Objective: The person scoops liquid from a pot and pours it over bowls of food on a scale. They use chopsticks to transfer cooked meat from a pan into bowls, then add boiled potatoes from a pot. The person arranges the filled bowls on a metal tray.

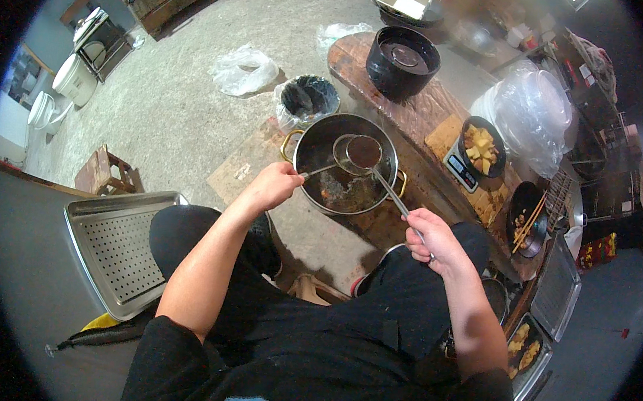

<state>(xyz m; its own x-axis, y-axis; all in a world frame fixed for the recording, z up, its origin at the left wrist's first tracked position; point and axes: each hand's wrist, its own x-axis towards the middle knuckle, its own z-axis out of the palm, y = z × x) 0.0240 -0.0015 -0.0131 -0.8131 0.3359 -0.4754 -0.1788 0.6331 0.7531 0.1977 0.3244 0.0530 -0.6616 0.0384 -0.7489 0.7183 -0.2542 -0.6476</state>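
Note:
A large pot with brass-coloured handles (347,202) stands on the floor before me, with dark liquid and some residue inside. My left hand (275,185) grips the thin handle of a round strainer (340,152), which is over the pot. My right hand (429,239) is closed on the long metal handle of a ladle (364,151). The ladle's bowl holds dark brown liquid and overlaps the strainer's right side in this view; whether they touch, I cannot tell.
Behind the pot is a lined bucket (309,98). On the low wooden table (354,52) at right are a black pot (402,63), a bowl of yellow chunks (482,147) on a digital scale (461,171), and a pan with chopsticks (527,220). A perforated metal tray (122,248) lies at left.

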